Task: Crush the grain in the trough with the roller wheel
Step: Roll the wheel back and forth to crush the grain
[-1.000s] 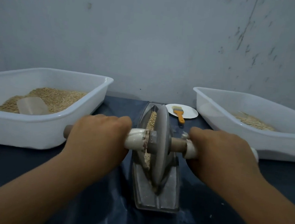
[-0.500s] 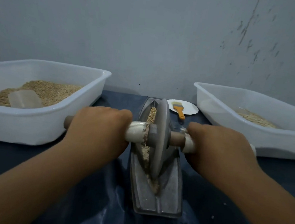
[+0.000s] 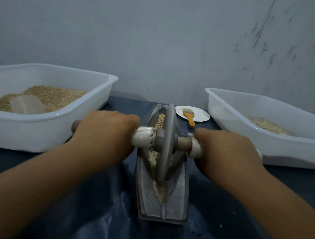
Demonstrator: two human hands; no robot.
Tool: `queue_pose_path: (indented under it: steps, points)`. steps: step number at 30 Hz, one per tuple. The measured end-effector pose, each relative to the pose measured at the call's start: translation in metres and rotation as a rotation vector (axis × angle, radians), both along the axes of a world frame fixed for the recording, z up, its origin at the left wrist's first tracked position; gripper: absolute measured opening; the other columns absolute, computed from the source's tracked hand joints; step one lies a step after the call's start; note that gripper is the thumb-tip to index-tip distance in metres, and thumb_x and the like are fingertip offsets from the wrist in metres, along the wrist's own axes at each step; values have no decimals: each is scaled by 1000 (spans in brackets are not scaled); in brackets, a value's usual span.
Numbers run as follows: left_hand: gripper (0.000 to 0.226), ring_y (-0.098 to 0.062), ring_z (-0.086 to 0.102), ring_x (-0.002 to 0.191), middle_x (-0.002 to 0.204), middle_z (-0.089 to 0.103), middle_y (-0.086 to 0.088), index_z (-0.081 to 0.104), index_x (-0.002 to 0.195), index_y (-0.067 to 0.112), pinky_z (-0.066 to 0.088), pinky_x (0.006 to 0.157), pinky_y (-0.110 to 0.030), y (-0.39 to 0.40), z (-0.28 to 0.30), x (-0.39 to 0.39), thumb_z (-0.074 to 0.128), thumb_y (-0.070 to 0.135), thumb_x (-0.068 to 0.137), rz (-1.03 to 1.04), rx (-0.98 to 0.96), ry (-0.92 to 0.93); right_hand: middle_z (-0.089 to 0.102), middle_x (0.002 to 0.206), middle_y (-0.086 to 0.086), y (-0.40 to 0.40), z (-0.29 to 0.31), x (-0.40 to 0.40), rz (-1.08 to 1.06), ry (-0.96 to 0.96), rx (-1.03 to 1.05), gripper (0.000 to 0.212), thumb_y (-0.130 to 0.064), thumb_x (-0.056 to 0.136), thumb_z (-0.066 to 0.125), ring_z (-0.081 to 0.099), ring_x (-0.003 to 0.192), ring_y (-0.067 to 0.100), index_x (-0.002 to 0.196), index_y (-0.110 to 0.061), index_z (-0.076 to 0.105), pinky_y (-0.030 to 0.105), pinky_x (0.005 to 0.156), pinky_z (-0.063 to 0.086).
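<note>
- Currently my left hand [image 3: 104,133] is wrapped around the left end of the axle [image 3: 142,139]; my right hand [image 3: 226,154] is closed around the right end. The roller wheel [image 3: 167,143] stands on edge in the trough [image 3: 177,193], at about mid-length.
- Risk, left side: if I press harder with one hand, I judge the wheel would lean and ride up the groove wall, pushing grain [image 3: 160,119] over the rim onto the dark cloth [image 3: 98,200].
- Risk, centre: the trough sits loose on creased cloth; a hard stroke could slide or rock it.
- Risk, near end: crushed meal has gathered at the narrow near tip; overrunning there could spill it or lift the wheel out.
- Left tub [image 3: 37,133]: a broad heap of whole grain with a clear scoop [image 3: 26,104] lying in it.
- Trough: whole kernels at the far end, paler broken material beside and nearer than the wheel.
- Small white plate [image 3: 200,115], far right of the trough: an orange-handled brush [image 3: 189,116] lies on it.
- Right tub [image 3: 283,149]: a thinner layer of paler grain; how fine it is, I cannot tell.
</note>
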State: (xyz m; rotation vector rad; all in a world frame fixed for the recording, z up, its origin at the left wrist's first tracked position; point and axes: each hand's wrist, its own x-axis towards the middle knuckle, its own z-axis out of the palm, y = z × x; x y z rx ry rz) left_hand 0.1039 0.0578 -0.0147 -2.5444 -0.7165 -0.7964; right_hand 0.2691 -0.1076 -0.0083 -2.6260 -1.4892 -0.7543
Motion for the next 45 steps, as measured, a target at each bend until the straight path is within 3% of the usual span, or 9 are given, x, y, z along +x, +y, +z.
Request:
queue_pose_path:
  steps: [4, 12, 21, 24, 28, 35, 38, 42, 45]
  points:
    - [39, -14, 39, 38, 47, 45, 10, 48, 65, 27, 26, 42, -16, -4, -8, -23, 85, 31, 50, -124, 61, -48, 28, 56, -11, -15, 1, -12, 47, -190, 51, 43, -31, 73, 69, 29, 50, 12, 74, -35, 26, 24, 45, 10]
    - [23, -15, 49, 67, 67, 45, 9, 39, 79, 32, 34, 60, -28, 17, 1, 20, 60, 41, 82, -12, -190, 57, 43, 65, -10, 37, 2, 20, -10, 98, 15, 10, -23, 81, 57, 42, 63, 18, 79, -30, 49, 26, 48, 20]
    - [55, -8, 23, 43, 49, 24, 11, 29, 66, 33, 3, 50, -12, 1, 9, -29, 81, 37, 48, -191, 136, -32, 37, 53, -13, -29, 3, -7, 30, -35, 37, 26, -57, 70, 52, 28, 45, 0, 66, -43, 31, 21, 43, 15]
    - [34, -9, 38, 51, 54, 38, 10, 39, 70, 31, 22, 44, -21, 16, 5, -8, 72, 39, 70, -85, 27, -6, 44, 63, -11, -2, 5, 6, -42, 96, 2, 25, -47, 80, 56, 38, 54, 9, 68, -37, 36, 25, 47, 22]
    - [12, -16, 57, 76, 78, 58, 8, 51, 87, 30, 48, 70, -29, 30, 3, 19, 61, 35, 83, 36, -144, 20, 53, 71, -9, 35, 3, 32, -65, 165, 9, 22, -35, 83, 59, 48, 65, 18, 69, -28, 44, 26, 50, 26]
    - [16, 3, 31, 43, 49, 41, 15, 43, 63, 38, 18, 43, -13, 25, 11, -24, 58, 43, 58, -110, -13, 78, 63, 69, -26, -16, 26, 14, 71, 531, -234, 31, -54, 55, 69, 60, 58, -2, 82, -57, 54, 24, 50, 45]
    - [15, 5, 28, 40, 44, 39, 14, 44, 61, 38, 16, 44, -10, 22, 13, -29, 52, 49, 53, -100, -106, 40, 63, 67, -22, -15, 25, 8, 53, 412, -181, 31, -54, 58, 65, 59, 60, 0, 84, -61, 50, 24, 49, 42]
    - [16, -11, 57, 68, 68, 56, 11, 51, 73, 33, 42, 59, -27, 34, 9, -5, 66, 35, 68, 13, -351, 79, 51, 67, -9, 24, 21, 14, -25, 128, 1, 20, -41, 78, 61, 48, 62, 15, 68, -30, 47, 25, 50, 28]
    - [18, -9, 54, 67, 70, 56, 11, 50, 72, 33, 39, 59, -26, 34, 10, -1, 68, 32, 69, 15, -346, 116, 56, 68, -8, 23, 21, 20, -19, 216, -84, 21, -38, 75, 67, 52, 63, 11, 69, -29, 50, 25, 53, 38]
